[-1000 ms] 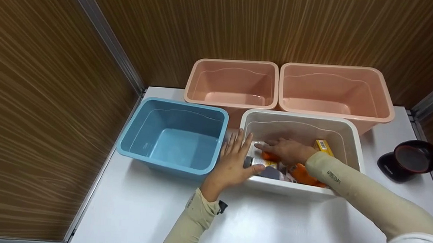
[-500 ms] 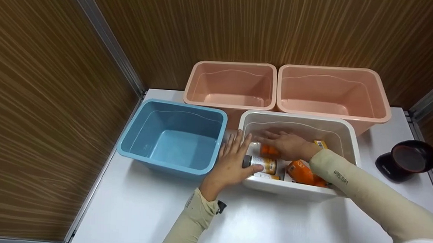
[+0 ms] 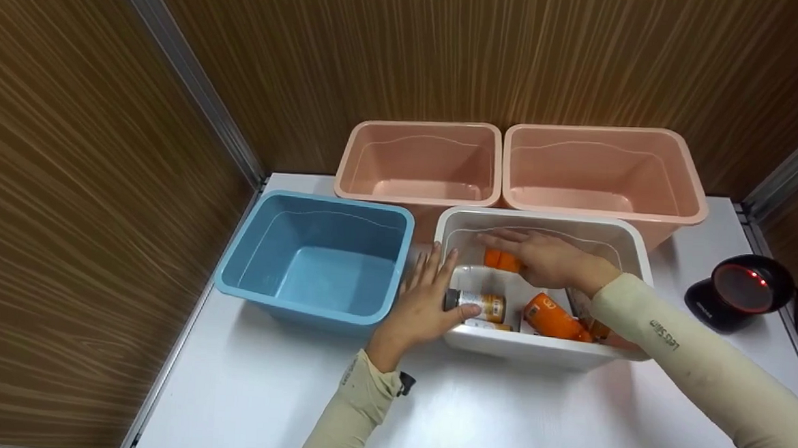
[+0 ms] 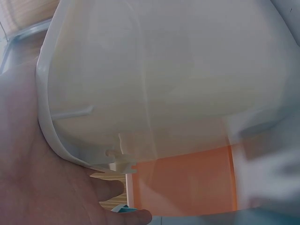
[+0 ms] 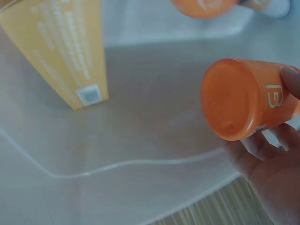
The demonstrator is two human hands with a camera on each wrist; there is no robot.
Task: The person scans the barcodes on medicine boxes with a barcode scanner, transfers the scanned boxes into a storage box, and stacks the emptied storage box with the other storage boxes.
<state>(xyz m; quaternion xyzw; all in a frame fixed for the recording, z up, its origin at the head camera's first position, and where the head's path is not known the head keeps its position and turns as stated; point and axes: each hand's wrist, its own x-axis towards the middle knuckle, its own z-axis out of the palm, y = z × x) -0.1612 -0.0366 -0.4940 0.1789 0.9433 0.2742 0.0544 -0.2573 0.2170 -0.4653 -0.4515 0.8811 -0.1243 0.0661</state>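
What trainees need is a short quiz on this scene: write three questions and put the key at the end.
1. Choose what the right grip holds: a) a yellow box; b) an orange container; c) a blue bin.
2. True or false: the black device stands on the table, outside the white bin.
3. How many pink bins stand in the back row?

Key: 1 b; 2 true; 3 two.

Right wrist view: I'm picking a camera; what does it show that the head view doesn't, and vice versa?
Only right wrist: white print on the yellow box and on the held orange bottle.
Only head: the left hand, blue bin and black device.
Both: the right hand holding that bottle, and the white bin.
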